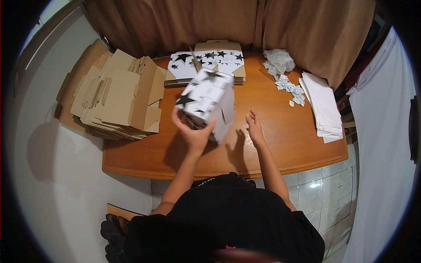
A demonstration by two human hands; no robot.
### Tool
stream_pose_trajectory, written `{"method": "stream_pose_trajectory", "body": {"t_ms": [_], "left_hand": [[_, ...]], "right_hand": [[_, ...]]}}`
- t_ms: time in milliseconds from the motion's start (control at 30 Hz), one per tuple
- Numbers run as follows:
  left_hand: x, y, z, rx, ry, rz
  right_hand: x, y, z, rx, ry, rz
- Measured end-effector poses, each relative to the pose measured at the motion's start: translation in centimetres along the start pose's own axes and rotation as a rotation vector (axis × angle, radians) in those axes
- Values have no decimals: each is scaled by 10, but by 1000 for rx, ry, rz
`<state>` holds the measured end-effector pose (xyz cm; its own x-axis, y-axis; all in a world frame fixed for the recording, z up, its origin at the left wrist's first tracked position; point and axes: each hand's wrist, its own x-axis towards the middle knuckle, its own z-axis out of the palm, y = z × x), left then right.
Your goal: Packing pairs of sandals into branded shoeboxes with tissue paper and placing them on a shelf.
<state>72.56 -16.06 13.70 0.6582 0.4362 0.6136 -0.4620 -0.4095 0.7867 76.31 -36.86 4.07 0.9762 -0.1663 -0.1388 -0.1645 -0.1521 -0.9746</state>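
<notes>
A white cardboard box with black stars (209, 94) is tilted above the wooden table, its outline slightly blurred. My left hand (195, 133) grips its near end, thumb on one side and fingers on the other. One flap sticks up at the box's far end, and a pale side panel hangs toward the right. Beside the box, to its right, my right hand (254, 127) is raised over the table with fingers apart and nothing in it. Behind the box lies a stack of flat star-printed cardboard (228, 61).
Flattened brown cardboard boxes (112, 96) are piled at the left of the wooden table (280, 144). A clear plastic bag (279, 60) and small white packets (290, 88) lie at the back right, next to a stack of white paper sheets (321, 105). Brown curtains (307, 35) hang behind.
</notes>
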Motion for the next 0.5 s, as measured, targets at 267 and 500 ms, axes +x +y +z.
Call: {"method": "stream_pose_trajectory", "body": {"t_ms": [267, 500], "left_hand": [[-61, -36, 48, 220, -301, 609], [-87, -48, 46, 180, -709, 656]], "right_hand": [[-28, -54, -12, 382, -195, 219], [-16, -17, -26, 237, 21, 328]]}}
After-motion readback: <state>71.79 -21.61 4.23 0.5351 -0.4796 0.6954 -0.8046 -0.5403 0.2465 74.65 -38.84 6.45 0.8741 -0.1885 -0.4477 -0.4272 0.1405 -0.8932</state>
